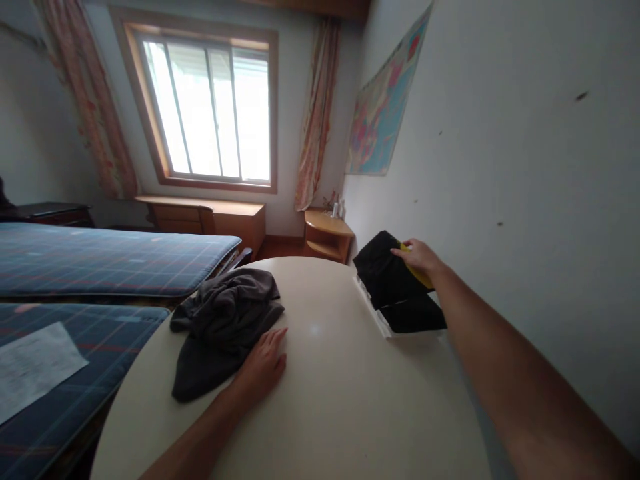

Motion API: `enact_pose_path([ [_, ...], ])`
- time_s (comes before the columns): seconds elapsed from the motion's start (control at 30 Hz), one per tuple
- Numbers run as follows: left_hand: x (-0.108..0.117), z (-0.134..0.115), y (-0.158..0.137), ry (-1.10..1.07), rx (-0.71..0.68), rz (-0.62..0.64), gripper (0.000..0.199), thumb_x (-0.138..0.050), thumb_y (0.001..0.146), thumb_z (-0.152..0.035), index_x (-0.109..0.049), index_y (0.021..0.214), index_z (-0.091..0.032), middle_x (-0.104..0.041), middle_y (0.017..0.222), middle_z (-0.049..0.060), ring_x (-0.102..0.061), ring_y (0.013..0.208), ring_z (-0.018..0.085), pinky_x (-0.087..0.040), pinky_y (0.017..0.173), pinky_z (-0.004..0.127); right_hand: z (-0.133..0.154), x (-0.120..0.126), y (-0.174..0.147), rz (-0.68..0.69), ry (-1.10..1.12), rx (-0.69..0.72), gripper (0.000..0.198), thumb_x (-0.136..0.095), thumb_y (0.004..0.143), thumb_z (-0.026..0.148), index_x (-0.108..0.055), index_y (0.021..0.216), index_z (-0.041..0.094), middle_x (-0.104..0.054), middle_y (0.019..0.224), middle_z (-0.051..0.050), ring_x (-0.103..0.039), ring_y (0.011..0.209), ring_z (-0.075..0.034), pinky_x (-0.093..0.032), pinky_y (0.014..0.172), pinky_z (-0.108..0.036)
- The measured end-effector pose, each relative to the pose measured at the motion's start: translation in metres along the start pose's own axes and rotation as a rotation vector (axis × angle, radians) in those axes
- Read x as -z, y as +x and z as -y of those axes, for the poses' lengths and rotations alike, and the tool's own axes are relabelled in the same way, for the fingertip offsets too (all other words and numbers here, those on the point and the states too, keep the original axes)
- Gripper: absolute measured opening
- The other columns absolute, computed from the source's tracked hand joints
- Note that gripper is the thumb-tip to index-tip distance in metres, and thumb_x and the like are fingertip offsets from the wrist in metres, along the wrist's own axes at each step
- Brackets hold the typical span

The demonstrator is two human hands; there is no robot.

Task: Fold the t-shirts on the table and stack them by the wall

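A black folded item (383,270) is being gripped at its yellow part (420,276) by the right hand (419,257), at the right of the white table (320,400), near the wall (525,153). Its long axis is being slanted from far left to near right. The left hand (267,363), loosely open, is being rested beside grey cloth (225,310).
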State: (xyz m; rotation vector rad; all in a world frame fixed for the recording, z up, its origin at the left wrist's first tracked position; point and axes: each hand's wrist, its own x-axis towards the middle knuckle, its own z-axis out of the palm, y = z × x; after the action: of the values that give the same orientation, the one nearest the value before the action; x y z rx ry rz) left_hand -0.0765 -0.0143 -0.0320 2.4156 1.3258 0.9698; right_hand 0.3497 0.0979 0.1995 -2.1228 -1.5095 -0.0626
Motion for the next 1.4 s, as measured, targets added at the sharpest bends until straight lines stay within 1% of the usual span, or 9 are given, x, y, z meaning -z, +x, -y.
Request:
enact_pose_path([
  [0.2, 0.002, -0.002, 0.001, 0.017, 0.006, 0.030, 0.055, -0.048, 0.087, -0.019, -0.047, 0.142, -0.015, -0.057, 0.137, 0.015, -0.050, 0.131, 0.030, -0.040, 0.114, 0.051, -0.054, -0.036, 0.000, 0.020, -0.187, -0.118, 0.060, -0.055, 0.092, 0.052, -0.053, 0.138, 0.013, -0.061, 0.132, -0.021, -0.058, 0.121, -0.032, -0.045, 0.097, -0.042],
  [0.4, 0.005, -0.004, 0.001, 0.024, -0.025, 0.025, 0.053, -0.048, 0.085, -0.016, -0.049, 0.139, -0.016, -0.058, 0.136, 0.015, -0.050, 0.130, 0.029, -0.041, 0.113, 0.050, -0.049, -0.076, -0.040, 0.242, -0.278, 0.014, 0.062, -0.036, 0.097, 0.060, -0.048, 0.146, 0.025, -0.038, 0.157, -0.012, -0.034, 0.143, -0.036, -0.025, 0.115, -0.057],
  [0.53, 0.008, -0.009, 0.006, 0.028, -0.015, 0.003, 0.053, -0.050, 0.084, -0.014, -0.052, 0.136, -0.016, -0.059, 0.133, 0.013, -0.053, 0.127, 0.028, -0.043, 0.111, 0.047, -0.029, -0.083, -0.068, 0.173, -0.314, 0.011, 0.061, -0.030, 0.099, 0.056, -0.045, 0.149, 0.025, -0.031, 0.161, -0.010, -0.026, 0.147, -0.036, -0.017, 0.117, -0.062],
  [0.7, 0.037, -0.017, 0.019, 0.251, 0.063, -0.312, 0.047, -0.052, 0.086, -0.014, -0.058, 0.132, -0.021, -0.047, 0.147, 0.011, -0.038, 0.141, 0.030, -0.031, 0.119, 0.049, 0.026, -0.104, -0.130, 0.104, -0.202, 0.215, 0.053, -0.031, 0.101, 0.049, -0.052, 0.143, 0.024, -0.036, 0.159, -0.008, -0.026, 0.147, -0.029, -0.015, 0.119, -0.056],
  [0.83, 0.070, 0.001, 0.016, 0.517, 0.367, -0.566, 0.066, -0.061, 0.087, -0.026, -0.041, 0.150, -0.021, -0.015, 0.164, 0.016, -0.013, 0.149, 0.044, -0.020, 0.116, 0.064, 0.061, -0.134, -0.192, 0.209, -0.107, 0.310, 0.052, -0.034, 0.101, 0.049, -0.054, 0.140, 0.022, -0.039, 0.157, -0.008, -0.026, 0.147, -0.028, -0.013, 0.119, -0.055],
  [0.93, 0.084, 0.028, 0.011, 0.433, 0.563, -0.505, 0.080, -0.063, 0.088, -0.037, -0.026, 0.156, -0.016, -0.037, 0.152, 0.025, -0.042, 0.136, 0.043, -0.041, 0.105, 0.055, 0.067, -0.148, -0.222, 0.324, -0.063, 0.316, 0.053, -0.034, 0.101, 0.049, -0.053, 0.142, 0.022, -0.035, 0.159, -0.009, -0.024, 0.148, -0.029, -0.013, 0.119, -0.056],
  [1.03, 0.085, 0.043, 0.009, 0.341, 0.585, -0.416, 0.070, -0.058, 0.089, -0.030, -0.031, 0.153, -0.017, -0.059, 0.131, 0.018, -0.060, 0.117, 0.034, -0.049, 0.096, 0.044, 0.061, -0.153, -0.232, 0.391, -0.013, 0.337, 0.053, -0.035, 0.101, 0.046, -0.051, 0.144, 0.020, -0.036, 0.158, -0.010, -0.027, 0.148, -0.029, -0.017, 0.119, -0.054],
  [1.23, 0.064, 0.009, 0.019, 0.256, 0.322, -0.204, 0.064, -0.056, 0.079, -0.011, -0.046, 0.142, -0.020, -0.062, 0.131, 0.010, -0.060, 0.116, 0.028, -0.046, 0.100, 0.038, 0.053, -0.155, -0.227, 0.380, 0.137, 0.402, 0.051, -0.042, 0.099, 0.044, -0.050, 0.143, 0.020, -0.046, 0.152, -0.012, -0.037, 0.143, -0.027, -0.021, 0.118, -0.053],
  [1.4, 0.048, -0.036, 0.037, 0.252, 0.017, 0.095, 0.069, -0.055, 0.069, -0.005, -0.054, 0.136, -0.023, -0.065, 0.127, 0.008, -0.059, 0.113, 0.029, -0.043, 0.102, 0.041, 0.059, -0.152, -0.234, 0.315, 0.261, 0.733, 0.085, -0.064, 0.085, 0.048, -0.025, 0.156, 0.024, -0.027, 0.162, -0.011, -0.018, 0.151, -0.029, -0.015, 0.121, -0.054],
])
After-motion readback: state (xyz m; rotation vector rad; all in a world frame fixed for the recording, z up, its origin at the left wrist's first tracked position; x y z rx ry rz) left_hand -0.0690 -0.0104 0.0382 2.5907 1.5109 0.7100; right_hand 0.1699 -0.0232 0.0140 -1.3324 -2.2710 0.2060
